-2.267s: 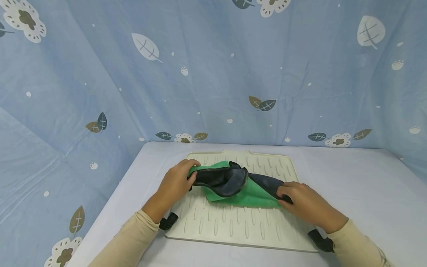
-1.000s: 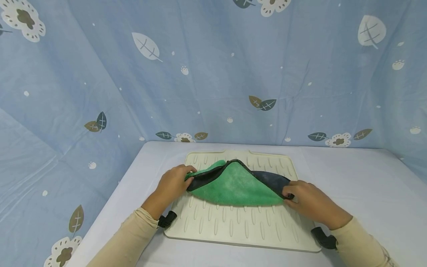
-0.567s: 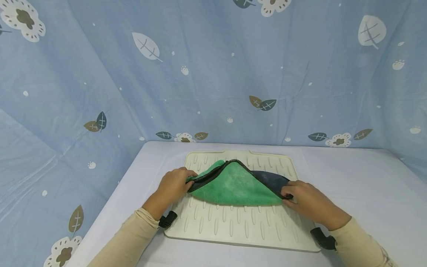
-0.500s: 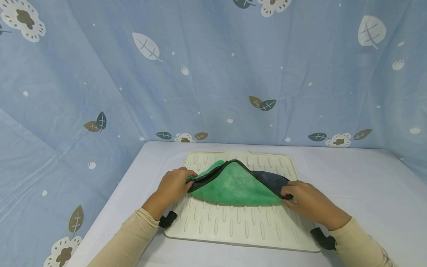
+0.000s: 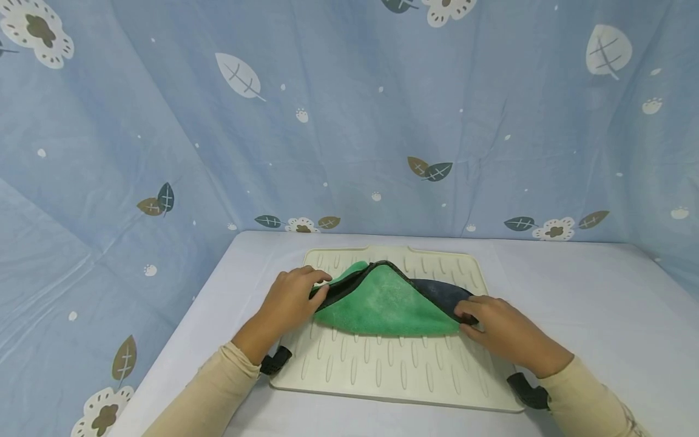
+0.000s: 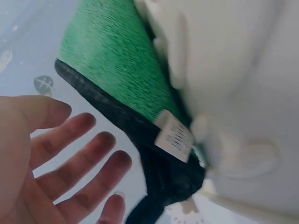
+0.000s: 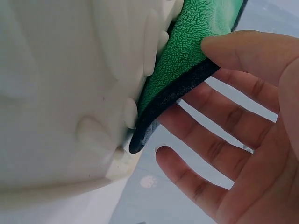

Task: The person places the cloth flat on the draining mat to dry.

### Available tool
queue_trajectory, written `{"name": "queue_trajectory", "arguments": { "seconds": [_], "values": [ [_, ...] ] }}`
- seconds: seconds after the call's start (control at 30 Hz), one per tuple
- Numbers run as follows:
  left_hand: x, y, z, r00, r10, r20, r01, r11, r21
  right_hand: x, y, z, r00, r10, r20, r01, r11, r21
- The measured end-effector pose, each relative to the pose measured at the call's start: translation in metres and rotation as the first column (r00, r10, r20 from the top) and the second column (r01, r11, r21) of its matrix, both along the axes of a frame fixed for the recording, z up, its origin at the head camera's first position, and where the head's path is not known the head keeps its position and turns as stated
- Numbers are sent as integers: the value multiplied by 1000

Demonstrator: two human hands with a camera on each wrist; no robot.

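the cloth [image 5: 388,306] lies folded across the mat [image 5: 393,376], the right grip [image 5: 502,328] pinching its right end and the left grip [image 5: 289,297] parted beside its left end, so the person would best pinch both ends evenly, aligning the layers.

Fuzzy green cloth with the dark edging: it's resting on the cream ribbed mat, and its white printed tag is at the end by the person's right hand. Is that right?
Not quite: the white printed tag is at the end by the left hand, as the left wrist view shows. The fuzzy green cloth does rest on the cream ribbed mat.
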State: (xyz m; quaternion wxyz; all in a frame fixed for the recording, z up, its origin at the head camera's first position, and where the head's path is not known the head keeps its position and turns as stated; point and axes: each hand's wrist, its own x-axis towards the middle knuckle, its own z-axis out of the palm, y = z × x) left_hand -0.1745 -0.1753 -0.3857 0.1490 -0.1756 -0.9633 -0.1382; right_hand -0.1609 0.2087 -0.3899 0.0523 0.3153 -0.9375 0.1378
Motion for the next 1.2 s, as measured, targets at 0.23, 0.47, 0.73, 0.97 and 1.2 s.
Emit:
{"name": "queue_trajectory", "arguments": {
  "seconds": [0.23, 0.47, 0.73, 0.97, 1.2],
  "values": [
    [8, 8, 6, 998, -48, 37, 48, 999, -13, 0, -3, 0, 999, -13, 42, 13, 1000, -7],
    [10, 12, 7, 991, -88, 104, 86, 996, 22, 1, -4, 0, 999, -8, 51, 9, 1000, -20],
    [14, 16, 10, 974, -100, 202, 90, 994, 56, 2, -3, -1, 1000, 13, 29, -12, 1000, -25],
    [16, 16, 11, 968, -137, 210, 129, 990, 52, 2, -2, -1, 999, 23, 26, -23, 999, -25],
    [16, 16, 10, 953, -214, 216, 207, 977, 54, 1, -1, -2, 998, 53, 15, -53, 998, -30]
  ]
}}
